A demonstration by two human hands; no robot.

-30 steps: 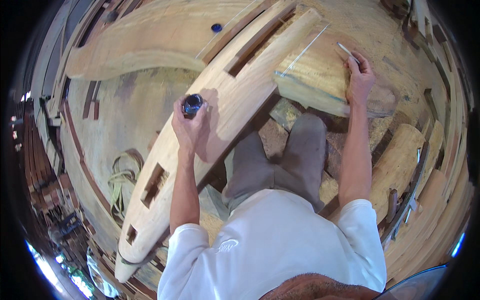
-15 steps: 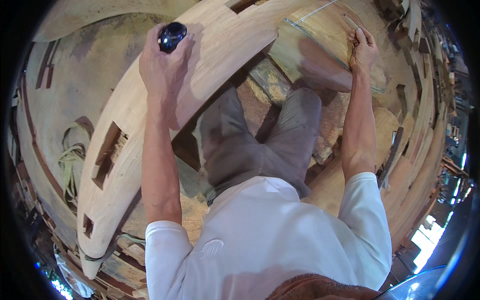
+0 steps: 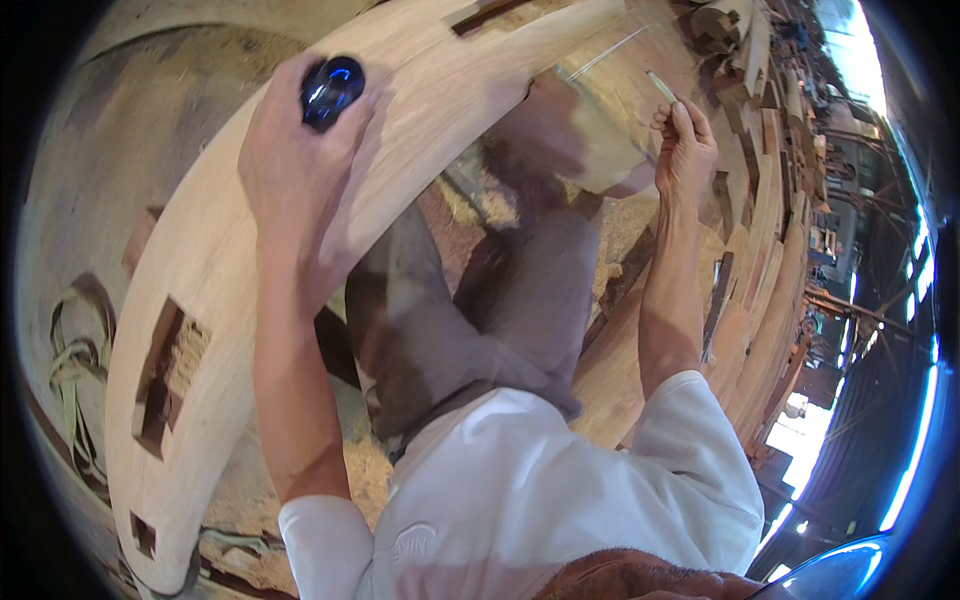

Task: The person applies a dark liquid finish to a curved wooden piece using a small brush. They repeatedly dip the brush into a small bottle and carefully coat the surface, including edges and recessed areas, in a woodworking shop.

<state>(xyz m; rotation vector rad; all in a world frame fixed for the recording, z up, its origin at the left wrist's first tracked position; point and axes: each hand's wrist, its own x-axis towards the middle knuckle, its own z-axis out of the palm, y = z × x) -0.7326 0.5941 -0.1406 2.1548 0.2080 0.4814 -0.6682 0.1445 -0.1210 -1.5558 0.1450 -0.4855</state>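
My left hand (image 3: 285,165) is closed around a glossy dark-blue, round-topped object (image 3: 332,93); its lower part is hidden, so its kind is unclear. That hand rests at a large curved timber (image 3: 430,120) of pale wood, which sweeps from the top down to the lower left. Cut into the timber are a long rectangular mortise (image 3: 172,378) and a smaller one (image 3: 143,536). At the right, my right hand (image 3: 688,150) pinches a slim pale stick (image 3: 661,86), pencil-like, pointing up and to the left. A blurred wooden piece (image 3: 570,130) lies beyond my knees.
Greenish straps (image 3: 75,370) lie in a tangle left of the timber. Long curved planks (image 3: 755,350) are stacked along the right side. Wood offcuts (image 3: 722,25) sit at the far right. Sawdust covers the ground around my legs.
The view has turned and shifted, with more of the shed's right side showing. My right hand still pinches the stick, now more clearly visible. The left hand keeps its hold at the timber.
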